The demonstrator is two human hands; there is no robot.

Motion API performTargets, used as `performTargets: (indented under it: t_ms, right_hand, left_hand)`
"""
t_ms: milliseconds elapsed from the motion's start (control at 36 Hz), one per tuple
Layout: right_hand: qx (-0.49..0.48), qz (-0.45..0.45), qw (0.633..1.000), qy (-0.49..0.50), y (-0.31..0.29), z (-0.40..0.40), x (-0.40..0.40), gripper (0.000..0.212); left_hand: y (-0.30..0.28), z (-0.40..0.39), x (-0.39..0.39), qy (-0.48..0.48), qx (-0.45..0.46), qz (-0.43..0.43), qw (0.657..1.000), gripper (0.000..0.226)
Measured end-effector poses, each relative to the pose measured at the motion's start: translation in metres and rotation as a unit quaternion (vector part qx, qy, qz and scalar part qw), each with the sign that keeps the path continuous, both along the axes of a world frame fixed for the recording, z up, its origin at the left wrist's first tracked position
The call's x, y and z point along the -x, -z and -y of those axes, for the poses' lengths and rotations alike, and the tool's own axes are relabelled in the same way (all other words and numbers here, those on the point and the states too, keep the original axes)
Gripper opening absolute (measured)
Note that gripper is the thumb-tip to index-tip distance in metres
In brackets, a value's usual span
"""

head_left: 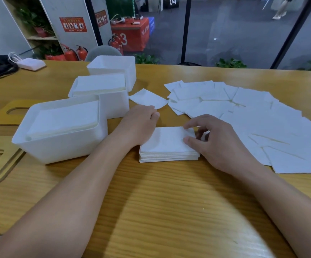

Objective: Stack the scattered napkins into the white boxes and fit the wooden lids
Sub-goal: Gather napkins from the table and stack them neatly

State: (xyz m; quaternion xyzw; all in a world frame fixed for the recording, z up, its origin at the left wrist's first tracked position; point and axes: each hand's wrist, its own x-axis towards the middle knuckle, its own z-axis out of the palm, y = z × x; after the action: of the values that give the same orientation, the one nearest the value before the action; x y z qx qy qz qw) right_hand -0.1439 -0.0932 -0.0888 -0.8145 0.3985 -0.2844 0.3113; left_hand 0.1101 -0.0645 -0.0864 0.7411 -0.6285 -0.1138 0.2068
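1. While the stack of napkins (167,144) sits on the table (169,202) near the middle, both hands work at squaring it: the left hand (141,123) rests with curled fingers against its far-left corner, and the right hand (214,142) pinches the right edge between thumb and fingers.
2. Judging by this, the step in hand is tidying the stack before it goes into a box; press the two sides together evenly so that the edges line up, and keep the thumb on top so the upper sheets do not slide.
3. Three white boxes stand to the left: the near box (61,146) and the middle box (113,105) already hold napkins, while the far box (113,66) looks free, so the stack probably belongs there.
4. Lift it flat, gripped from both sides, and lower it level, or the corners may catch on the rim.
5. Many scattered napkins (253,116) lie to the right, and one single napkin (148,98) lies just beyond the left hand.
6. Wooden lids (0,159) wait at the far left, not yet fitted.
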Motion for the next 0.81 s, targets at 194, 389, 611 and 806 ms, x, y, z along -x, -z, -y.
performTargets:
  t_ms: [194, 389, 611, 806]
  right_hand:
    - [0.000, 0.047, 0.999, 0.007, -0.005, -0.001, 0.000, 0.034]
    - [-0.054, 0.088, 0.994, -0.025, -0.012, -0.003, 0.000, 0.046]
    - [-0.025, 0.126, 0.991, 0.037, -0.012, 0.004, 0.003, 0.024]
    - [0.010, 0.220, 0.975, 0.018, -0.019, -0.002, 0.004, 0.020]
  left_hand:
    - [-0.007, -0.020, 0.003, 0.012, 0.113, -0.010, 0.993, 0.030]
    - [-0.011, -0.037, 0.036, 0.156, 0.139, -0.134, 0.969, 0.021]
    - [-0.016, -0.042, 0.035, 0.149, 0.139, -0.202, 0.958, 0.013]
    - [-0.016, -0.029, 0.024, 0.012, 0.159, -0.279, 0.947, 0.051]
